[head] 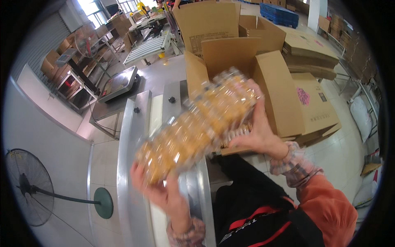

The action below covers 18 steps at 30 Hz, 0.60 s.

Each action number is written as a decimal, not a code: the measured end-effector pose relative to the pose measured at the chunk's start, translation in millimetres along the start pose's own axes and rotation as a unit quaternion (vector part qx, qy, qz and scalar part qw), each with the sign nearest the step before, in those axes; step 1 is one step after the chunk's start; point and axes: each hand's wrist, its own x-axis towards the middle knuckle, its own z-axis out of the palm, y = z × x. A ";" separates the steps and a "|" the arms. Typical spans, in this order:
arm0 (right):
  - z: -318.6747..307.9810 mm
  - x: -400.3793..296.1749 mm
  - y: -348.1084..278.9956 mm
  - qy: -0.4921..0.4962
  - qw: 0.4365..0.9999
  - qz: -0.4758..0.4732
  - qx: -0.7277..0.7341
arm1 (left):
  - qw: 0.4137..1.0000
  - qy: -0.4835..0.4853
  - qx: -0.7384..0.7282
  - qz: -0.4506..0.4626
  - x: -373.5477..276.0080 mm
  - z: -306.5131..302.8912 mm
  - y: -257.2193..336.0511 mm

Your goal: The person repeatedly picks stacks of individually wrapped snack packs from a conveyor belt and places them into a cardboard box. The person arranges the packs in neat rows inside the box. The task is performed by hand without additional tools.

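Note:
Between both hands I hold a long row of clear plastic packs [197, 126] with yellow-orange contents, blurred by motion. My left hand [163, 191] grips its near lower end, above a steel conveyor with a white belt [157, 111]. At the far upper end, my right hand [260, 126] presses against the row, fingers partly hidden behind it. Behind and to the right stands an open cardboard carton [277, 95], its flaps raised. More packs [237, 134] show inside the carton, below the held row. What the packs contain is too blurred to tell.
A bench scale [118, 85] stands on a steel table [108, 109] beyond the conveyor. Flattened cartons [308, 55] are stacked at the right, near a closed carton [314, 102]. A roller conveyor [149, 48] lies farther back. A pedestal fan [29, 185] is at the left.

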 end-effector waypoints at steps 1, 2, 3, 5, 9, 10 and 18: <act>-24.7 2.7 19.0 0.034 0.999 0.034 -0.023 | 0.997 -0.018 0.065 0.025 12.8 33.8 -8.8; -45.5 8.4 38.1 0.068 0.996 0.056 -0.010 | 0.990 -0.050 0.112 0.068 25.3 65.8 -24.7; -63.5 13.1 60.5 0.102 0.992 0.078 0.009 | 0.995 -0.069 0.043 0.049 34.7 98.8 -45.7; -86.6 23.8 98.4 0.163 0.976 0.116 0.086 | 0.988 -0.107 0.049 0.105 56.0 153.7 -97.0; -131.6 23.3 192.3 0.245 0.957 0.134 0.079 | 0.974 -0.139 0.065 0.165 83.9 251.2 -151.3; -132.1 23.8 215.0 0.258 0.957 0.116 0.064 | 0.970 -0.146 0.076 0.176 90.9 267.6 -163.8; -132.6 22.1 308.5 0.247 0.923 0.105 -0.276 | 0.959 -0.124 0.216 0.135 100.6 327.9 -287.0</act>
